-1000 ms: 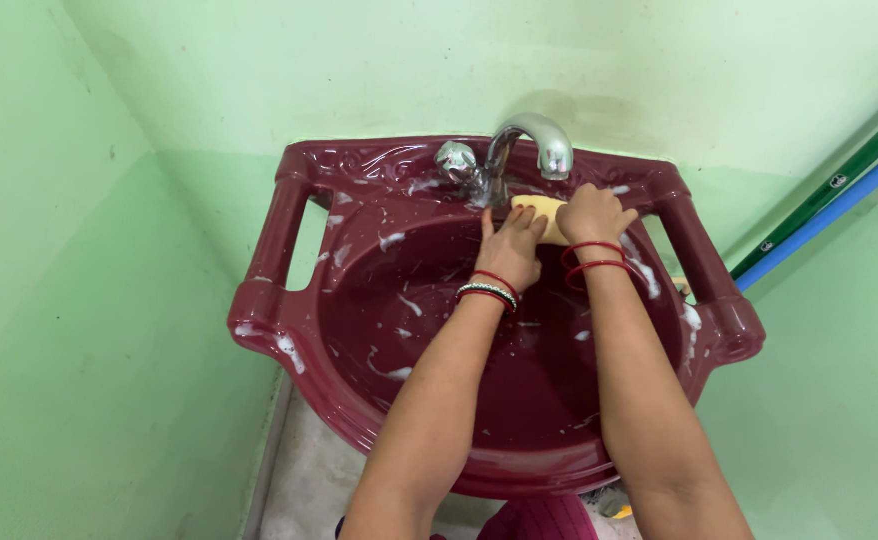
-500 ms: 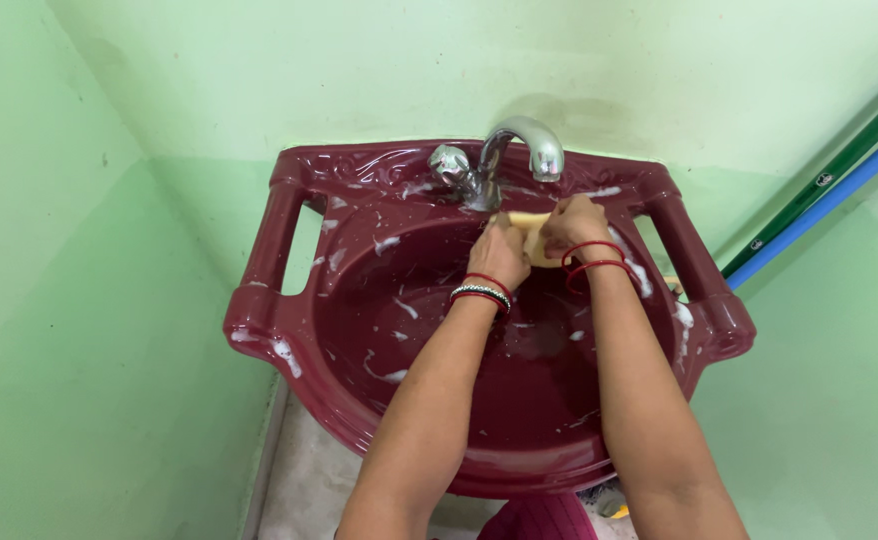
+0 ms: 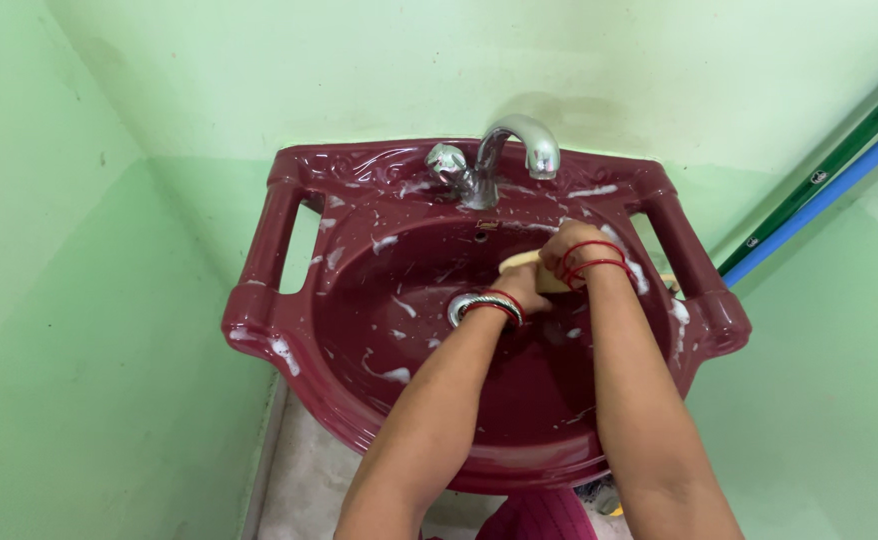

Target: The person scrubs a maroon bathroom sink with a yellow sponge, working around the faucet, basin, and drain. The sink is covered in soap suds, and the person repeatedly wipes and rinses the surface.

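Maroon sink (image 3: 259, 310) with suds, chrome tap (image 3: 504, 155), pale green walls (image 3: 79, 300)

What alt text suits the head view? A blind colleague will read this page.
Two bare hands press a yellow sponge against the inner back wall of a soapy maroon sink, left hand beside right hand. A chrome tap stands above, against green walls.

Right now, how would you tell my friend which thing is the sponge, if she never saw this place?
Find the dark red sink on the green wall, with the shiny tap at its back. Look just below the tap, inside the bowl, where the left hand and right hand meet. The sponge peeks out between them: the only pale yellow thing amid red basin and white foam streaks.
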